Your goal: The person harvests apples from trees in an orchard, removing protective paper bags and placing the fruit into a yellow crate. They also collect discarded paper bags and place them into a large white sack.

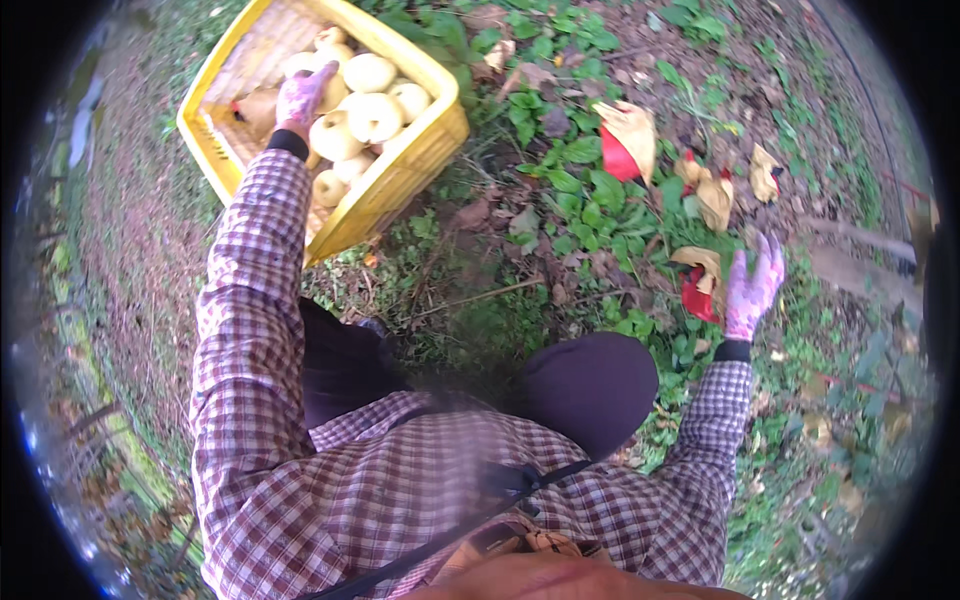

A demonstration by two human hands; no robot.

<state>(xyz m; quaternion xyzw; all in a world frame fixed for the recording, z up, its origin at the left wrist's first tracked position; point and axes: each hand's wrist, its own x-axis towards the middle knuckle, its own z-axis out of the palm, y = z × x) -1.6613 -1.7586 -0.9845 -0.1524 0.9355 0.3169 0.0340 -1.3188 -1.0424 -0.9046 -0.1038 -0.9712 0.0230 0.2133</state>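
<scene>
Pale fruit [375, 117] is piled in the yellow crate [428, 155], likely kept from rolling by its walls. Left hand [303, 97] is placed at the pile; finger closure can't be told. Right hand [755, 287] is held fingers-apart beside a red-lined paper bag [701, 290].

Pale, round fruit [375, 118] lie heaped in the yellow crate [415, 178], far left. Crumpled tan-and-red wrappers [634, 130] lie scattered on the right.

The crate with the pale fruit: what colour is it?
The crate is yellow, best seen in the head view.
</scene>
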